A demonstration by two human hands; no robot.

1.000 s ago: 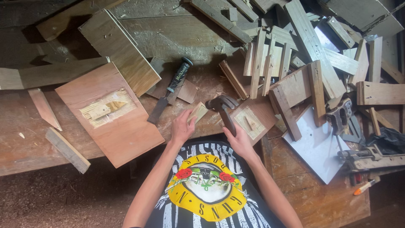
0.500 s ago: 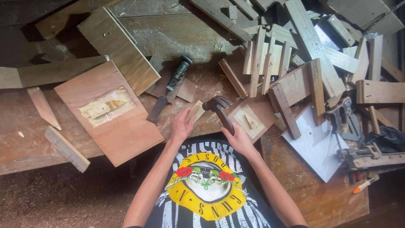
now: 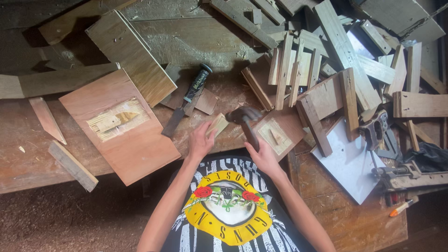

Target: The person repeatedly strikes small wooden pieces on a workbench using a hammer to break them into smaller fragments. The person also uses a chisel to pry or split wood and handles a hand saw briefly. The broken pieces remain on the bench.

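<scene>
At a cluttered workbench [image 3: 42, 172], the left hand [image 3: 200, 142] pinches a small wood block [image 3: 217, 124] near the bench's front edge, while the right hand [image 3: 262, 156] grips a hammer [image 3: 246, 122], its blurred head apparently just beside the block. A chisel [image 3: 186, 99] lies nearby.

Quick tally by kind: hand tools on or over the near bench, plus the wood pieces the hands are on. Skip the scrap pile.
Hammer, in the right hand: 1
Chisel, lying on the bench, black handle: 1
Small wood block, held by the left hand: 1
Large reddish plywood panel, patch torn out: 1
Orange-tipped marker: 1
Total: 5
</scene>
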